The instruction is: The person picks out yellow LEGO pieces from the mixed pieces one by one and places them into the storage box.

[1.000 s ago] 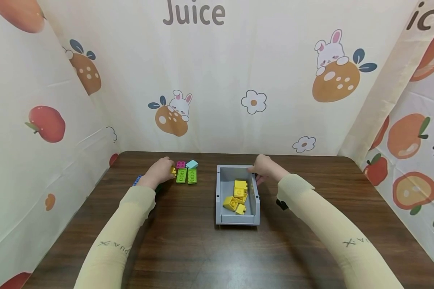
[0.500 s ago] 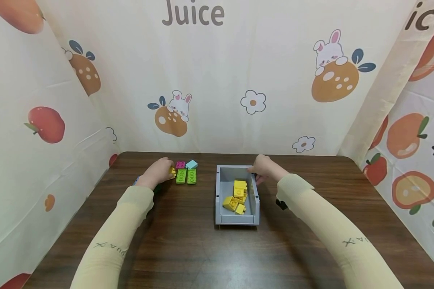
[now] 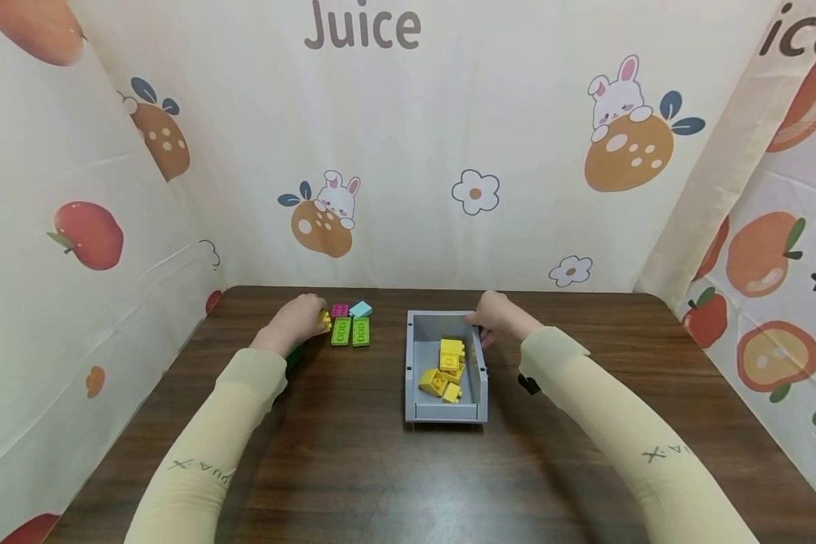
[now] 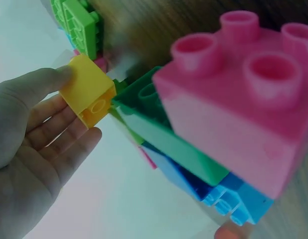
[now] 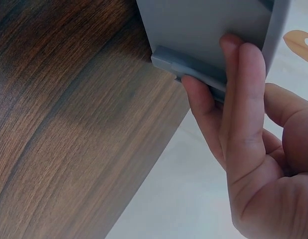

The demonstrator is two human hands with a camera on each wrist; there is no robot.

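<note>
At the back left of the table, my left hand [image 3: 292,323] pinches a yellow toy brick [image 4: 88,87] between thumb and fingers. Close by in the left wrist view are a dark green brick [image 4: 169,137], a large pink brick [image 4: 233,109] and a blue brick [image 4: 243,196]. In the head view the left hand and sleeve cover most of these. My right hand [image 3: 503,317] grips the far right corner of a grey open-topped box [image 3: 410,378], thumb and fingers on either side of its wall [image 5: 204,30]. Several yellow bricks [image 3: 451,363] lie inside the box.
Beside the left hand lie two lime green bricks [image 3: 350,332], a magenta brick [image 3: 340,310] and a light blue brick [image 3: 361,308]. A printed curtain [image 3: 408,151] hangs behind the table's [image 3: 353,468] back edge.
My left hand has shifted slightly left with the yellow brick in its fingers. It now covers the blue brick seen earlier beside the wrist. The right hand and the box have stayed put.
</note>
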